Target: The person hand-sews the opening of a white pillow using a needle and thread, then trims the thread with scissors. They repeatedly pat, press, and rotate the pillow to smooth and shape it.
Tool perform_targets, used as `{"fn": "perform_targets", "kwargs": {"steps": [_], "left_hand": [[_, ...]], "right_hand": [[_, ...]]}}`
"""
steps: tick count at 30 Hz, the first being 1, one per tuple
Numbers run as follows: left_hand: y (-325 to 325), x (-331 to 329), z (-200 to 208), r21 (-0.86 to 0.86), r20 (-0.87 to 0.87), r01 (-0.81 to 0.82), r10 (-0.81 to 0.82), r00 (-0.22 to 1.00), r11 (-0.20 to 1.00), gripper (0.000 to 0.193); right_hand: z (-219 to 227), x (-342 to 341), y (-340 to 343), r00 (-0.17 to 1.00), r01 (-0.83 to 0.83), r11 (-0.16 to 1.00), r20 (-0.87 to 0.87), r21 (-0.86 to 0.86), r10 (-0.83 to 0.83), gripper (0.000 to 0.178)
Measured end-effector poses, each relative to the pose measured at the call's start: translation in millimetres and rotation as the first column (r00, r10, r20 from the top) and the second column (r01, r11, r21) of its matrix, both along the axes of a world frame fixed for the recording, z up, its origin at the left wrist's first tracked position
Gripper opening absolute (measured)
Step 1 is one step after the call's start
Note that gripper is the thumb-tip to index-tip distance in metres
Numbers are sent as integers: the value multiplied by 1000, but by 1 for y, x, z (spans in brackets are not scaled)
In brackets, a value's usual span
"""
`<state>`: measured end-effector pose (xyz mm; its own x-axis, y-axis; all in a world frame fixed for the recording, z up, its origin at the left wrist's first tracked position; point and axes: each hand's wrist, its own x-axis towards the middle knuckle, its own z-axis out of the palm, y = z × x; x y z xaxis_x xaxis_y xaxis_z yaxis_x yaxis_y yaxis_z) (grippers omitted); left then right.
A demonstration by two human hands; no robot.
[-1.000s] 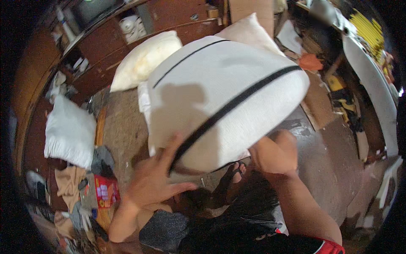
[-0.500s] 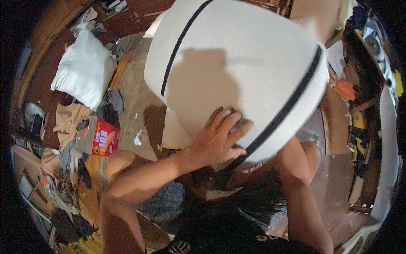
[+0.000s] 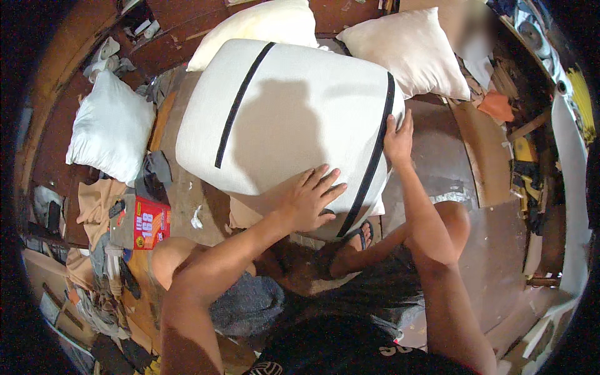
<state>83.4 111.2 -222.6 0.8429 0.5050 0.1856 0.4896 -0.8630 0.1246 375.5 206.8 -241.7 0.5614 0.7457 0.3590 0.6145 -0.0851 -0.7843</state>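
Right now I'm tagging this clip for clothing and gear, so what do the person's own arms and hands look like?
Both forearms are bare from elbow to wrist, with no sleeves reaching them. The left hand and the right hand wear no gloves, and no watch, ring or bracelet shows. No cables or markings appear. Only dark clothing with pale print shows at the lower edge.

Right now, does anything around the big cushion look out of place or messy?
Yes. Left of the large white cushion with black stripes, which both hands press flat, the floor is cluttered: crumpled beige and grey cloths, a red printed box and a white scrap lie scattered.
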Motion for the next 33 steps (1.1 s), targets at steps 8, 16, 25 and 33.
{"fn": "perform_targets", "kwargs": {"steps": [8,16,25,33], "left_hand": [[52,-42,-21,129,130,-379,363,923,916,81],[52,-40,-42,167,99,-427,416,904,888,83],[-22,-10,-108,-403,390,-878,916,92,260,103],[-34,0,-121,-921,360,-275,868,-342,274,103]], "right_hand": [[-2,-10,10,860,-110,994,499,-29,110,49],[-1,-26,6,777,-109,963,584,-247,238,51],[13,-17,57,684,-207,960,674,-187,279,59],[34,-3,210,657,-317,873,578,-371,484,72]]}}
